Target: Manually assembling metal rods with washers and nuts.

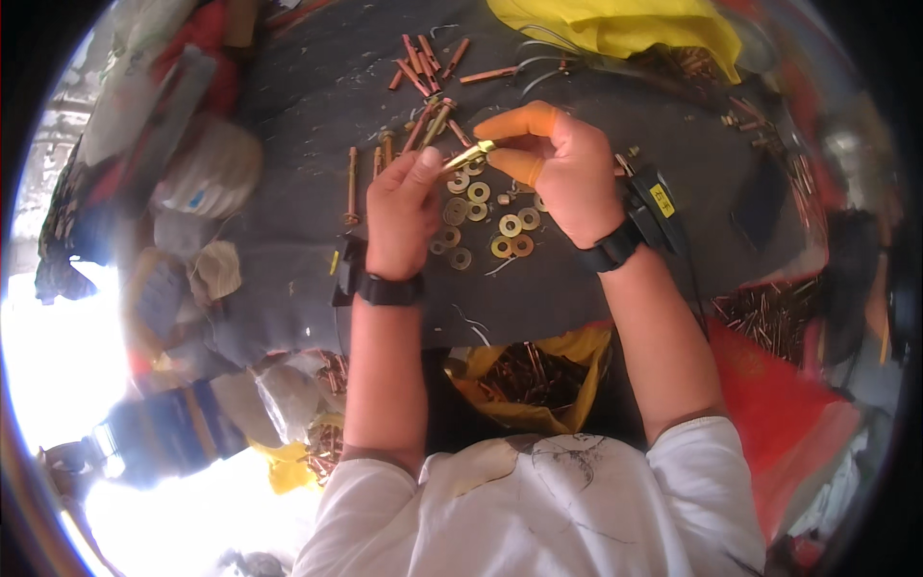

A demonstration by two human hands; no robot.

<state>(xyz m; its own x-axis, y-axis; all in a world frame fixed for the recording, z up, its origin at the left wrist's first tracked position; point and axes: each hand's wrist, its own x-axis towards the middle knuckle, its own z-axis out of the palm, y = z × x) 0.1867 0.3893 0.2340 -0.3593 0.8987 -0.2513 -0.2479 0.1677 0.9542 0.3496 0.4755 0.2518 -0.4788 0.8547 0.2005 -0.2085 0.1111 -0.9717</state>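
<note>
My left hand (401, 207) is closed, with thumb and forefinger pinching the shaft of a brass-coloured bolt (465, 158). The bolt slants up to the right between both hands. At its upper end, my right hand (567, 168), with orange covers on thumb and forefinger, pinches the tip; whether a nut sits there is too small to tell. Below the hands lie several loose flat washers (510, 226) and a few small nuts. Behind the left hand, several bolts (437, 123) lie on the dark cloth (308, 106).
Copper-coloured tubes (415, 65) lie in a loose pile at the far side, near bent wires and a yellow bag (625, 27). A yellow sack (577, 409) of metal pieces stands by my lap. Red sheeting (769, 404) is at right, and cloth bundles (212, 163) line the left edge.
</note>
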